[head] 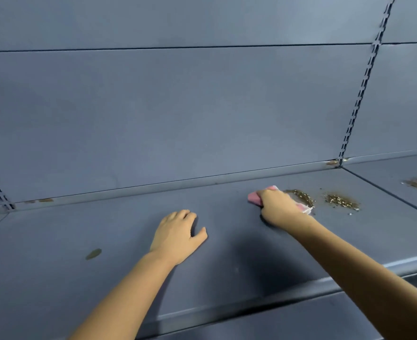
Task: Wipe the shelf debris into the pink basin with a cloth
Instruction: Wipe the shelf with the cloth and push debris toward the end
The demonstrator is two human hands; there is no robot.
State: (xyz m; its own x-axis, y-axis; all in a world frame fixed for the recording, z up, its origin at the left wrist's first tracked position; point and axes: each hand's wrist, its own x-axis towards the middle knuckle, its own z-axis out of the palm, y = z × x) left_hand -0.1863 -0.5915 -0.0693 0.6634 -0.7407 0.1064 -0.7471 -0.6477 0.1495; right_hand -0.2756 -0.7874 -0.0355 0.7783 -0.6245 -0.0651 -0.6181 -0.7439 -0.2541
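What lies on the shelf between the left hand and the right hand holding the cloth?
In the head view, only bare shelf with shadow lies between the left hand and the right hand gripping the pink cloth.

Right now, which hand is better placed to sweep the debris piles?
Right. The right hand already grips the pink cloth, next to the nearest debris pile. The left hand rests on bare shelf, holding nothing, farther away.

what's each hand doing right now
Left hand: open, resting on the shelf, holding nothing.
Right hand: grips the pink cloth.
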